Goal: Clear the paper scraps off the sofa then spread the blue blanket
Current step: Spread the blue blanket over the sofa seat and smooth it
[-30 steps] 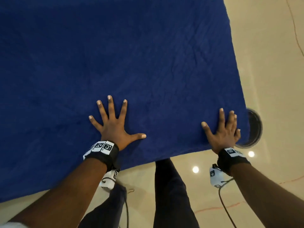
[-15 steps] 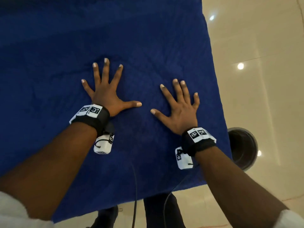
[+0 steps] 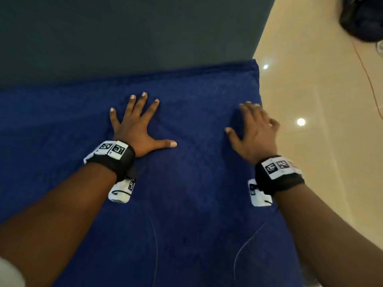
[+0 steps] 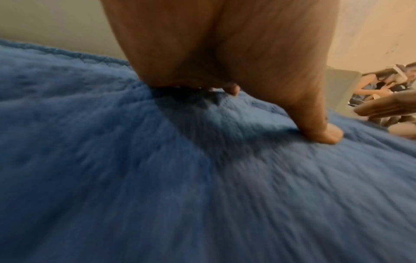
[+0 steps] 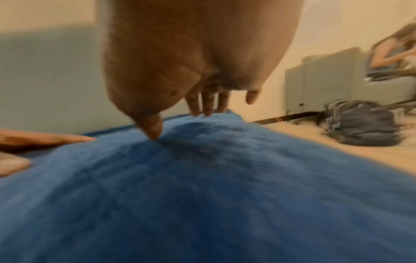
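Observation:
The blue blanket [image 3: 196,193] lies spread flat over the sofa seat, its far edge against the grey sofa back [image 3: 124,38]. My left hand [image 3: 136,125] presses flat on the blanket with fingers splayed. My right hand [image 3: 252,129] rests on the blanket near its far right corner, fingers straight, fingertips touching the fabric. In the left wrist view the palm and thumb [image 4: 324,135] press into the blanket [image 4: 157,178]. The right wrist view shows straight fingers [image 5: 207,105] over the blanket's [image 5: 202,195] far edge. No paper scraps are in view.
Beige tiled floor [image 3: 321,121] runs along the blanket's right edge. A dark bag [image 5: 360,122] lies on the floor beyond, by a grey sofa [image 5: 326,80] where another person sits.
Both hands slid forward over the blanket toward the sofa back. The right hand moved out to the right, near the blanket's far corner. The round bin seen earlier is out of view.

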### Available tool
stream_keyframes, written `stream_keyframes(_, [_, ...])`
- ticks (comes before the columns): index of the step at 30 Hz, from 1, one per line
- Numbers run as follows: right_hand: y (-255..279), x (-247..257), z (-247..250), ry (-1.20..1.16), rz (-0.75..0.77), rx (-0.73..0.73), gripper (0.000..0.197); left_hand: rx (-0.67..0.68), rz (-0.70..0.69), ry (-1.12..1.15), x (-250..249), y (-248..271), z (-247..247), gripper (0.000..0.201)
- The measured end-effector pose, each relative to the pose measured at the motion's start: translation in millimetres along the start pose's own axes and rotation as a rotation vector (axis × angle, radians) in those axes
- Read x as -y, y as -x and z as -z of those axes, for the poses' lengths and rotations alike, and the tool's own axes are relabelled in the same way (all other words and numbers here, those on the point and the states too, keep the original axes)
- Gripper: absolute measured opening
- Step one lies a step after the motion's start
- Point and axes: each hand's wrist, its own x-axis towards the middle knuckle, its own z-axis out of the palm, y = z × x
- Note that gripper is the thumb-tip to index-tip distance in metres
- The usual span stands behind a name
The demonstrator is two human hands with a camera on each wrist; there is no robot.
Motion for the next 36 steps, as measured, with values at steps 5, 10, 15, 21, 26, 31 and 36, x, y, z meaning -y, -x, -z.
stream_keyframes(5, [-70,94,-33,-0.019,0.146,0.234,0.1,0.022,-0.05,-0.003,10,-55,26,0.132])
stream_keyframes(10, [-123,96,-33,0.093,0.083,0.293,0.116,-0.016,-0.069,-0.027,12,-67,21,0.134])
stream_keyframes(15, [-122,84,-32,0.152,0.147,0.232,0.101,-0.085,-0.032,-0.065,-1,-88,33,0.124])
stream_keyframes(21, [-131,66,-23,0.214,0.056,0.144,0.088,0.049,0.07,-0.09,-15,-96,41,0.128])
stream_keyframes(26, [-154,64,-16,0.192,-0.061,0.312,0.079,0.031,0.057,-0.073,-17,-90,33,0.127])
stream_keyframes(31, [-178,66,1,0.203,-0.058,0.448,0.074,0.169,0.02,-0.052,-4,-100,60,0.132])
stream_keyframes(36, [-144,30,1,0.231,0.014,0.369,0.095,-0.029,-0.053,0.122,32,-72,49,0.09])
